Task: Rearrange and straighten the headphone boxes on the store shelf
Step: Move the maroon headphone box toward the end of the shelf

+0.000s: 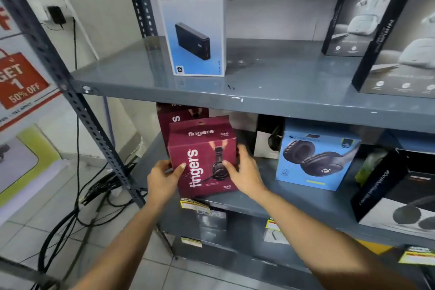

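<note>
Far left: red sale sign (22,80) reading "GET 1 50% OFF"; below it, black cables (77,207) trailing over the tiled floor beside the slotted grey upright (70,92). Left hand (163,178) pressed to the left edge of the maroon "fingers" headphone box (202,158), thumb on its front face. Box upright at the near left end of the middle shelf (294,205), clamped between both hands. Directly behind it, a second maroon box (179,114), mostly hidden. Right hand (244,172) wrapped round the box's right edge, thumb on the front, fingers behind. Upper shelf (141,78): white "stuffcool" power-bank box (193,19), upright. Right of the hands, well apart: blue headphone box (315,160), upright, angled. Far right: black-and-white headphone box (395,195), tilted; above, dark earbud boxes (388,31).
</note>
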Demonstrator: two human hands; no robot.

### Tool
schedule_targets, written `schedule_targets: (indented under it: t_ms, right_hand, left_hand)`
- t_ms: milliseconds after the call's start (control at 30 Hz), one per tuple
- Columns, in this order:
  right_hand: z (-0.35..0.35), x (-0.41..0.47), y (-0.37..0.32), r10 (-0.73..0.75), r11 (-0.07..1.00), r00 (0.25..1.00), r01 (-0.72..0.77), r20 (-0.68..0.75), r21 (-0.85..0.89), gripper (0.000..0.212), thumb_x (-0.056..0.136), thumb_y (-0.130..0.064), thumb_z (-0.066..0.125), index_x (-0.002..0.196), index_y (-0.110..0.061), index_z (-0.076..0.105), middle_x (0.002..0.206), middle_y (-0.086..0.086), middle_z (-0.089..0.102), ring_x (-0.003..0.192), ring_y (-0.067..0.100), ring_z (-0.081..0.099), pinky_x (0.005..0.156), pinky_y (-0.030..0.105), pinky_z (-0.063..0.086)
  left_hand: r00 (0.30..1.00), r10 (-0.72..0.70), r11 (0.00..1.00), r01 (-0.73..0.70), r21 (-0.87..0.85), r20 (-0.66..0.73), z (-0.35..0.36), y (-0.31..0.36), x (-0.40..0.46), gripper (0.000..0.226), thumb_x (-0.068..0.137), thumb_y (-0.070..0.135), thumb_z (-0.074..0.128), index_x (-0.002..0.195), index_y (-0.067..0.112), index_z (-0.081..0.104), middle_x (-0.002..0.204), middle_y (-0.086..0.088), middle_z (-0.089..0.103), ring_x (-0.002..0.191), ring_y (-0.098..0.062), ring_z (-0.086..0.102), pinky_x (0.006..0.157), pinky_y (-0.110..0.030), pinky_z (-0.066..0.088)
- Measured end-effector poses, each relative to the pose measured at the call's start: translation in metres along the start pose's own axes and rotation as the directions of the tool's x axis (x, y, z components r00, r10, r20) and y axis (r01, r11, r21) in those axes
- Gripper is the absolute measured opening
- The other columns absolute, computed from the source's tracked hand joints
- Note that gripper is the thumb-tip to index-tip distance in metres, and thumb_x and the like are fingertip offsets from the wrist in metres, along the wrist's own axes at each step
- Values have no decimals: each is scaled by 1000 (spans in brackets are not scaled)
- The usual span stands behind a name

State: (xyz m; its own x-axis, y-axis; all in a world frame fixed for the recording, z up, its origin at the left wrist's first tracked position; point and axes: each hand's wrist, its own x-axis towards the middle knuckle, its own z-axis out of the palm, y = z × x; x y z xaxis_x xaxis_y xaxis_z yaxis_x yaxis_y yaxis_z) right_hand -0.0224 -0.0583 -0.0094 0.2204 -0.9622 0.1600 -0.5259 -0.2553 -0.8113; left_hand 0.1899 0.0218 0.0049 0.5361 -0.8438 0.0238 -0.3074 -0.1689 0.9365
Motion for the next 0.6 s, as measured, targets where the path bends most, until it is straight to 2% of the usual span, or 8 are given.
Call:
schedule_targets:
  t_ms: [100, 200, 333, 467, 600]
  right_hand:
    - [22, 22, -17, -11, 998, 997, 16, 75, -59, 48, 90, -23, 72, 126, -14, 41, 117, 10, 72, 100, 30, 72, 85, 47, 60]
    - [44, 35, -35, -2, 996, 995, 11, 96, -89, 50, 88, -17, 75, 125, -9, 42, 115, 12, 72, 100, 32, 72, 86, 45, 60]
    - [68, 49, -45, 6, 996, 998, 0, 69, -93, 48, 88, -12, 75, 123, -6, 44, 110, 15, 73, 101, 34, 72, 85, 47, 60]
    - [78, 60, -49, 12, 992, 998, -3, 68, -125, 53, 89, -14, 74, 130, -7, 41, 113, 16, 72, 102, 37, 71, 85, 49, 59]
    - [77, 57, -38, 31, 996, 992, -20, 121, -91, 56, 90, -18, 74, 134, -8, 41, 120, 15, 71, 109, 35, 70, 90, 46, 59]
  left_hand:
    - [1000, -26, 999, 27, 33, -11, -22, -15, 25, 56, 74, 39, 83, 113, 6, 62, 108, -8, 71, 97, -26, 68, 85, -42, 56]
    - [999, -19, 999, 21, 44, -40, -33, -19, 41, 57, 81, 30, 81, 124, 3, 57, 117, -12, 69, 102, -28, 67, 85, -39, 54]
    - [998, -34, 998, 38, 58, -57, -38, -19, 61, 54, 86, 27, 76, 127, 2, 50, 124, -18, 65, 111, -34, 64, 95, -47, 52]
    - [997, -47, 997, 50, 52, -53, -37, -22, 79, 54, 89, 22, 74, 131, 2, 48, 128, -19, 64, 116, -35, 62, 95, -42, 49]
    - [999, -17, 998, 19, 53, -42, -32, -30, 81, 65, 88, 24, 75, 139, 5, 40, 137, -16, 59, 123, -32, 59, 99, -41, 47]
